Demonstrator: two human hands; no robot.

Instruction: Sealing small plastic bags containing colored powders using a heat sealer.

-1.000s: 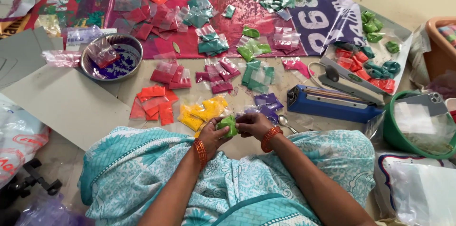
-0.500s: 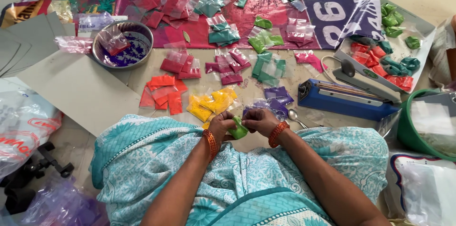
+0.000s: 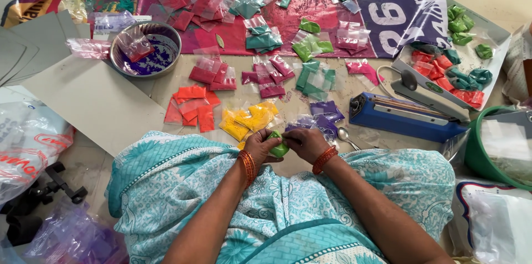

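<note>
My left hand [image 3: 259,146] and my right hand [image 3: 306,142] meet above my lap, both gripping a small clear packet of green powder [image 3: 279,145]. Each wrist wears orange bangles. Just beyond my hands lie yellow powder packets [image 3: 244,121], purple packets [image 3: 324,115] and a metal spoon [image 3: 346,137]. A blue heat sealer [image 3: 407,114] with a grey arm sits to the right of my right hand.
Orange packets [image 3: 191,107], pink and green packets are spread over the floor and a printed banner [image 3: 388,3]. A steel bowl [image 3: 145,50] holds purple powder at the left. A green tub [image 3: 490,147] stands right; plastic bags [image 3: 27,142] lie left.
My hands stay together on the green packet while the fingers work at it. The view has shifted slightly, so the floor items sit a little differently in frame.
</note>
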